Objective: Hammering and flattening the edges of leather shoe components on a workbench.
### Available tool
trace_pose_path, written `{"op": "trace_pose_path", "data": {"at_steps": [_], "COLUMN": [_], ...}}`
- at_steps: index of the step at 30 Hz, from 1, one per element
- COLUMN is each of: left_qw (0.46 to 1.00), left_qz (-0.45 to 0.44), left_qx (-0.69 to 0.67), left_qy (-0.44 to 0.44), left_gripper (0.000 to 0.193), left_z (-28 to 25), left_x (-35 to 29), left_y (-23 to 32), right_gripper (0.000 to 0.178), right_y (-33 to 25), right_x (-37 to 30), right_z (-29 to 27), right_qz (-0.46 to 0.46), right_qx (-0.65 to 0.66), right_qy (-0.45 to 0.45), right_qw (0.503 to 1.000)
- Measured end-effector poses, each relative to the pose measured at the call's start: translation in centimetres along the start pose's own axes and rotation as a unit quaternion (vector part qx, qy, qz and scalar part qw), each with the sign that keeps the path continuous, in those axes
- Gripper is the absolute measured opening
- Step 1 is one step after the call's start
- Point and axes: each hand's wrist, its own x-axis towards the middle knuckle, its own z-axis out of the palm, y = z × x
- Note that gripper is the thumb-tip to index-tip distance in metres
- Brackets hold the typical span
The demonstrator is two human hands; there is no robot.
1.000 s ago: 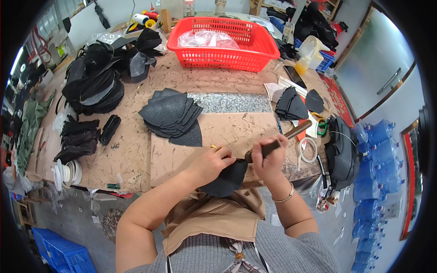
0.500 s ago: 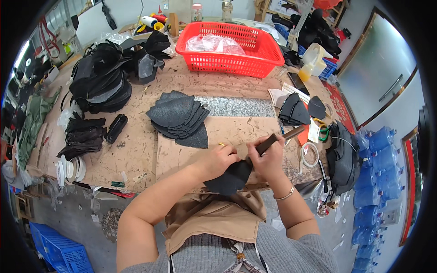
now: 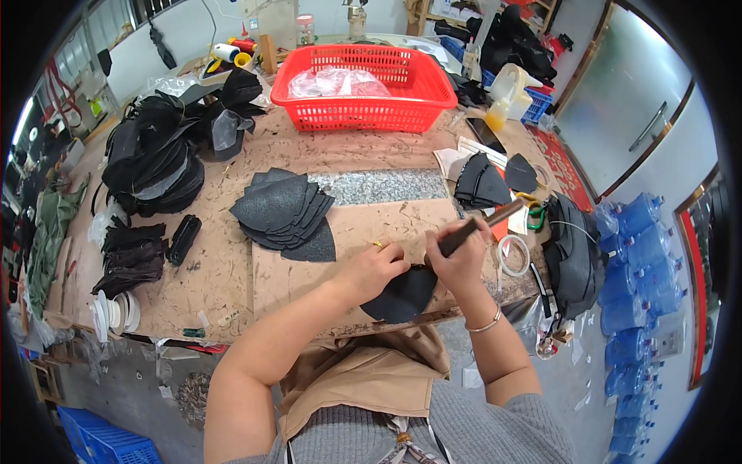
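A wide brown worktop point(image 3: 224, 271), scuffed and cluttered, fills most of the view, seen from above by the person working at it. At its far edge sits a red plastic basket point(image 3: 363, 89) with clear bags inside. To the far left lies a large heap of black fabric parts point(image 3: 154, 158), and below it a smaller bundle of dark straps point(image 3: 127, 259). Near the middle, a fanned stack of dark grey cut pieces point(image 3: 282, 213) rests just beside a speckled grey slab point(image 3: 382, 185). On the right, a few more black cut pieces point(image 3: 483, 182) lie near the worktop's edge, with a roll of clear tape point(image 3: 512, 255) close by.

At the near edge of the worktop, a single black cut piece point(image 3: 402, 294) lies flat, partly overhanging the edge. The left hand point(image 3: 375, 271) rests on top of it, fingers curled down, pressing its upper edge against the worktop. The right hand point(image 3: 462, 259) is closed in a fist around a dark-handled tool point(image 3: 471, 226), which slants up and to the right; its lower end meets the black cut piece between the two hands. The tool's tip is hidden by the hands. A thin bracelet point(image 3: 485, 325) circles the right wrist.
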Motion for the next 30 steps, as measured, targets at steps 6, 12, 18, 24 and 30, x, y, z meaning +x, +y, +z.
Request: {"op": "trace_pose_path", "data": {"at_steps": [6, 12, 18, 24, 30], "left_qw": [1.0, 0.993, 0.999, 0.999, 0.993], "left_qz": [0.007, -0.059, -0.041, -0.027, -0.09], "left_qx": [0.001, -0.096, -0.027, 0.002, -0.06], "left_qy": [0.008, 0.021, 0.016, 0.043, 0.041], "left_gripper": [0.019, 0.019, 0.02, 0.016, 0.018], "left_z": [0.2, 1.0, 0.0, 0.0, 0.2], "left_x": [0.2, -0.2, -0.9, -1.0, -1.5], "left_y": [0.1, -0.6, -0.1, 0.3, 0.1], "right_gripper": [0.021, 0.021, 0.021, 0.019, 0.019], "right_y": [-0.3, -0.8, -0.3, -1.3, -1.4], "right_x": [-0.7, -1.1, -0.8, -0.7, 0.2], "right_z": [0.8, 1.3, 1.3, 2.2, 1.9], "right_qz": [0.032, -0.003, 0.011, -0.011, -0.025], "right_qx": [0.022, -0.005, 0.015, -0.013, 0.034], "right_qy": [-0.019, 0.042, -0.004, -0.008, -0.039], "right_qw": [0.999, 0.999, 1.0, 1.0, 0.998]}}
